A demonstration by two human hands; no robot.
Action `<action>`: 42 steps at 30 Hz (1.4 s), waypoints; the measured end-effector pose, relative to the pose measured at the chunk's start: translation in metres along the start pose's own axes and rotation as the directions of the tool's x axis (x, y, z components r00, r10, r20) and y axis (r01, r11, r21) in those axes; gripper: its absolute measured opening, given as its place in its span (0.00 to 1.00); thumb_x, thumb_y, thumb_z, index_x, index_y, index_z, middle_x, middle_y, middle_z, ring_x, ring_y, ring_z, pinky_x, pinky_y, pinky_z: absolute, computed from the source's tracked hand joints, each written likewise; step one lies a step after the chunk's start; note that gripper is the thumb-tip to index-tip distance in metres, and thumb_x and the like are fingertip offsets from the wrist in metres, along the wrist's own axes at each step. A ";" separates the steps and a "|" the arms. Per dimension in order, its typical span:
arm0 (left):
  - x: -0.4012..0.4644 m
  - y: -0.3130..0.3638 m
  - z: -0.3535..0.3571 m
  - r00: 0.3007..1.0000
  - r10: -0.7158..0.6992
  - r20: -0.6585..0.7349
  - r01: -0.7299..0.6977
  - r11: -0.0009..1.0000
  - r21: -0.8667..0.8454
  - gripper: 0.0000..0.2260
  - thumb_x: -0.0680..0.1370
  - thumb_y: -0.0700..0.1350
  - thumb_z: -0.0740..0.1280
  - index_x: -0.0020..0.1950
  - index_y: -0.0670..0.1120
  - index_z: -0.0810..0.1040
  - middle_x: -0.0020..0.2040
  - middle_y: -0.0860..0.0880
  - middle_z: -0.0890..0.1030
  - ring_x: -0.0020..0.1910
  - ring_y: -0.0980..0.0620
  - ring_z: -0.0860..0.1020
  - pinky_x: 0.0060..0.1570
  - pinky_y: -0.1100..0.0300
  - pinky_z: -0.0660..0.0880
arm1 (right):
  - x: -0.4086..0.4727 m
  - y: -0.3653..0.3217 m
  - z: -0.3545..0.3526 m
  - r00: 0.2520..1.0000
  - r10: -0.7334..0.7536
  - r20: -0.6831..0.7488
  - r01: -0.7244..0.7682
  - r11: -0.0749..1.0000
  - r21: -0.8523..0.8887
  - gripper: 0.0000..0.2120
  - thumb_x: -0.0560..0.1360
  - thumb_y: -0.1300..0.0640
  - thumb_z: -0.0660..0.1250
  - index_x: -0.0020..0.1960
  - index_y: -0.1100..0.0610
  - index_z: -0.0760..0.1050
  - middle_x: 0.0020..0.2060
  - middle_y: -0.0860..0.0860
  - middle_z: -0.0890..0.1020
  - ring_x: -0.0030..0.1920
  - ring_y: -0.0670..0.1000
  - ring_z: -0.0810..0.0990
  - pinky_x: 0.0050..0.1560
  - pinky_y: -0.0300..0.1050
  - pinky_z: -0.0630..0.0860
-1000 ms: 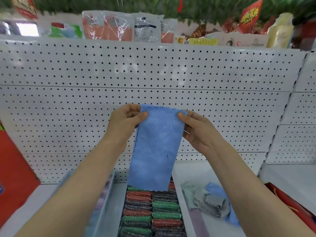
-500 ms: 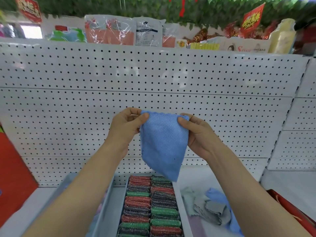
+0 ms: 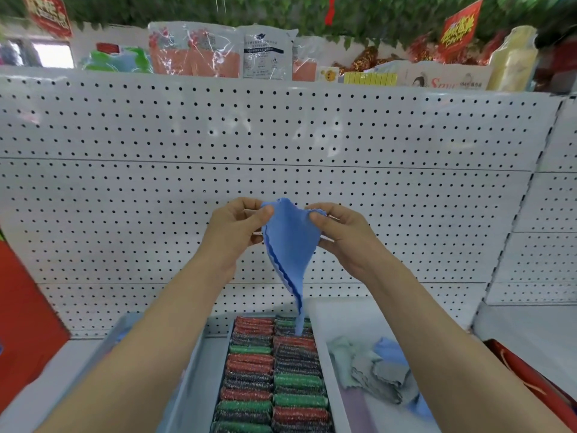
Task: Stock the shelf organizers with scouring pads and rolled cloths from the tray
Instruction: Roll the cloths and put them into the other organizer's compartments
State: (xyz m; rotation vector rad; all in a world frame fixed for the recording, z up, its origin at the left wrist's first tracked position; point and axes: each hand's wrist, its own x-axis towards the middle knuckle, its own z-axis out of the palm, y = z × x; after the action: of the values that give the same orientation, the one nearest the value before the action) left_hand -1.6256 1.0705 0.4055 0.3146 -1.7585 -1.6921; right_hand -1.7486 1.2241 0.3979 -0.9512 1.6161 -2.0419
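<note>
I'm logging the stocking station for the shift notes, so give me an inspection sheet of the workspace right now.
Surface: white shelf below a pegboard back panel.
Job's things: blue cloth hanging folded to a point; scouring pads in two rows in an organizer; loose cloths in the tray on the right.
Clutter: red box at left.
Hands: left hand and right hand pinch the cloth's top edge.
Cables: nothing seen.
Surroundings: packaged goods on top.

Shop, pegboard shelving (image 3: 281, 170), packaged goods (image 3: 218, 51)
</note>
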 end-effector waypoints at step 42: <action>0.000 0.013 -0.008 0.989 0.037 0.145 -0.013 0.986 -0.166 0.02 0.77 0.39 0.69 0.48 0.44 0.79 0.42 0.49 0.84 0.40 0.52 0.81 0.42 0.58 0.79 | -0.027 0.031 0.022 0.998 0.005 0.069 0.002 0.995 -0.100 0.25 0.74 0.55 0.74 0.69 0.53 0.72 0.61 0.48 0.81 0.61 0.47 0.80 0.62 0.44 0.76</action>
State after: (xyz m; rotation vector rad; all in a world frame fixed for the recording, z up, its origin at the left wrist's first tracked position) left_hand -1.6167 1.0658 0.4172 0.0950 -1.7047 -1.8693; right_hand -1.7183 1.2175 0.3630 -1.0436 1.6954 -1.9205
